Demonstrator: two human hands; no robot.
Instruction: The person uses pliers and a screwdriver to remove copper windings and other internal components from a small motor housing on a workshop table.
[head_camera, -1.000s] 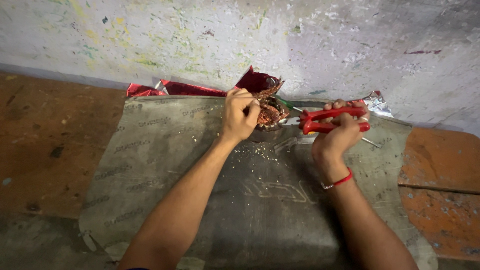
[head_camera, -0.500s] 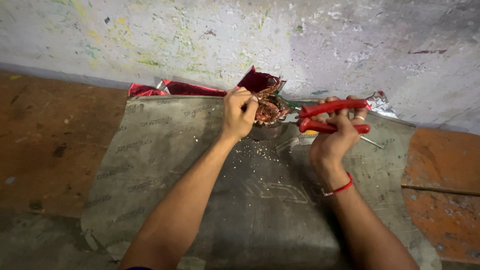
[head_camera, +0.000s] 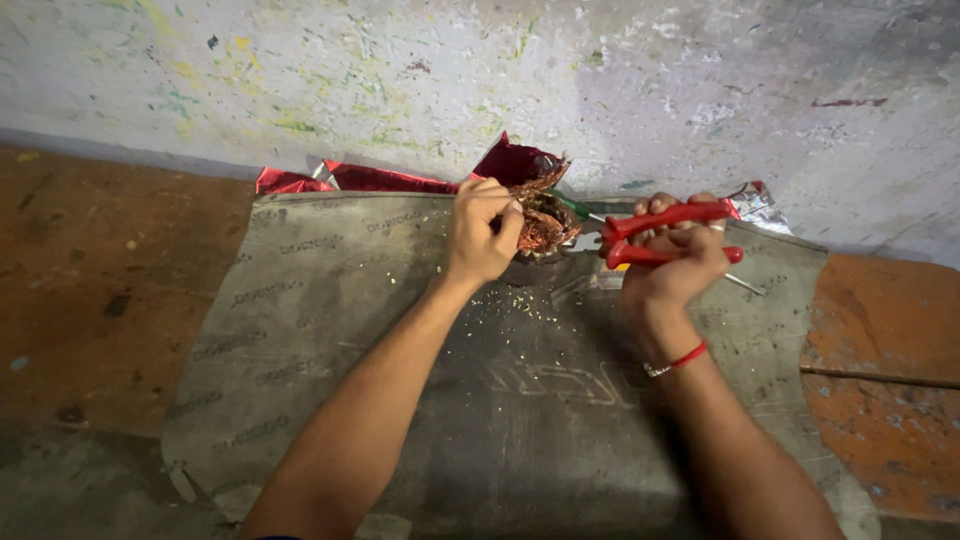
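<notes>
Both arms reach fwd, forearms bare, converging slightly. Left hand (head_camera: 480, 235) curled tight, fingers pinched in at the tips, wrist straight. Right hand (head_camera: 668, 262) closed in a grip, knuckles up, red thread band round the wrist. Hands near, not touching.

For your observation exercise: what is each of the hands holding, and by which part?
Left hand grips the reddish-brown bundle at its near side; right hand holds red-handled pliers by the handles.

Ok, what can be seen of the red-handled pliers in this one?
The pliers have two red, seemingly plastic-coated handles and grey metal jaws. They lie roughly level, handles pointing right and slightly apart, jaws pointing left at the reddish-brown coiled bundle. The right hand grips the handles; the left hand holds the bundle. Whether the jaws bite it cannot be told.
</notes>
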